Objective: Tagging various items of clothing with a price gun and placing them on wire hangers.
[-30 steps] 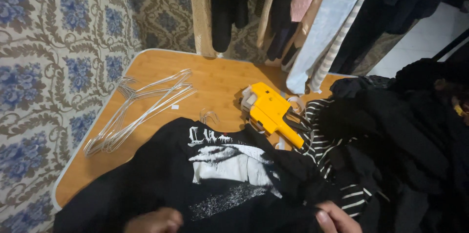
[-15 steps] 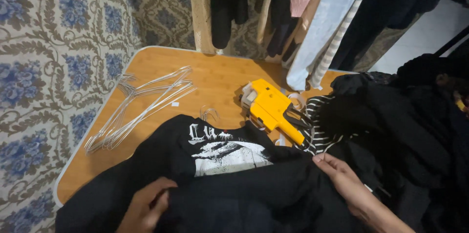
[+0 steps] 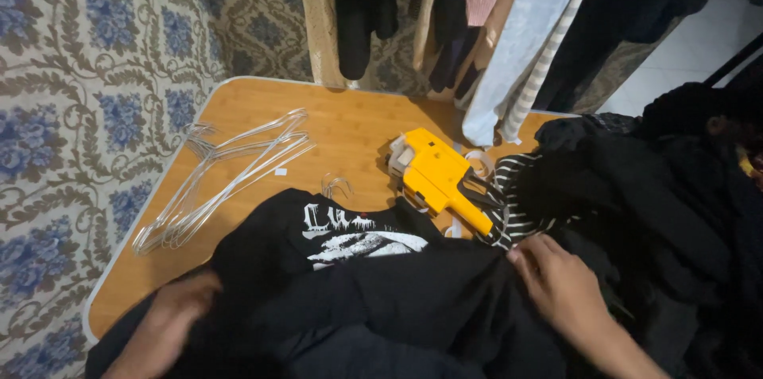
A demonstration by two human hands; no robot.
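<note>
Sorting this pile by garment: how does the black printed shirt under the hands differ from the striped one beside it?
The black shirt is plain dark with one white graphic; the striped garment has thin white stripes. The black shirt is spread under both hands; the striped garment lies bunched, mostly buried under dark clothes. Both lie on the wooden table.

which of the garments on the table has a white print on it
The black shirt under both hands, left hand and right hand; the garment beside it is striped, the rest plain black.
</note>
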